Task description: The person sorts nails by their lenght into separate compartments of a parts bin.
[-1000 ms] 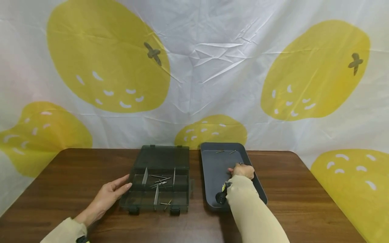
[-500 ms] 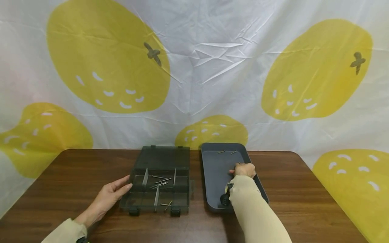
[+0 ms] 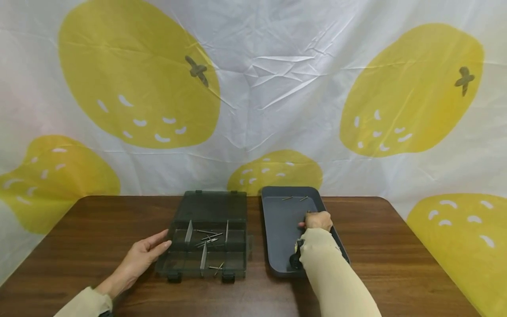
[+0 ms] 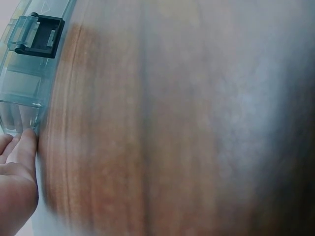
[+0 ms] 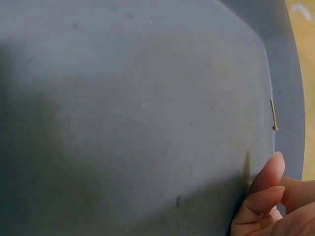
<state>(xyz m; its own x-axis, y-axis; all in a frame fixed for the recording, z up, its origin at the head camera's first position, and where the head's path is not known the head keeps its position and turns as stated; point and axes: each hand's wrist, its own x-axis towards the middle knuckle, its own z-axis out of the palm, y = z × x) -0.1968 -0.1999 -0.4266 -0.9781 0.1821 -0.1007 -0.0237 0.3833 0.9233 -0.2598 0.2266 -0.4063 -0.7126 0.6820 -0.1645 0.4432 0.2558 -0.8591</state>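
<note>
Resting with straight fingers, the left hand is touching the organizer box; the right hand, fingers curled, is hovering inside the gray tray, its grasp unclear.

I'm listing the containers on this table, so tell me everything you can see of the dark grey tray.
The dark grey tray is a shallow rectangle with rounded corners and a low raised rim, seemingly matte plastic. It lies flat on the wooden table, just right of the clear compartment box. Two small screws lie near its far edge; the right wrist view shows another by its wall. The right hand reaches into it near the right rim, fingers curled.
</note>
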